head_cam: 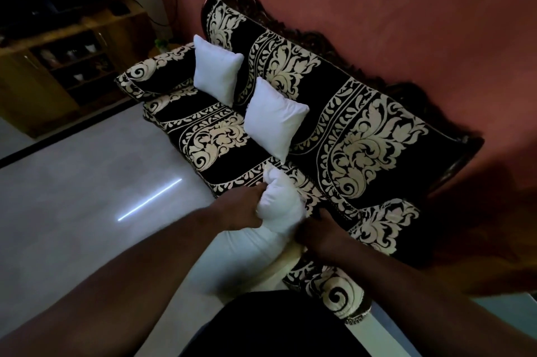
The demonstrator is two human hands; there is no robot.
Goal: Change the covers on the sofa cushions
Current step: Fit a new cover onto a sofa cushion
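A white cushion (276, 205) without a cover is bunched up at the sofa's front edge. My left hand (241, 208) squeezes its left side. My right hand (319, 237) grips its right side, where a cream edge of fabric (287, 257) shows underneath; whether that is a cover I cannot tell. Two more bare white cushions lean upright against the backrest: one (216, 68) at the far end, one (274, 118) in the middle. The sofa (363, 135) is black with cream floral patterns.
A terracotta wall (377, 7) runs behind the sofa. A wooden cabinet (58, 71) with open shelves stands at the far left, cables hanging near it. Pale glossy floor (87, 196) spreads to the left of the sofa. My dark-clothed leg (276, 327) is at the bottom.
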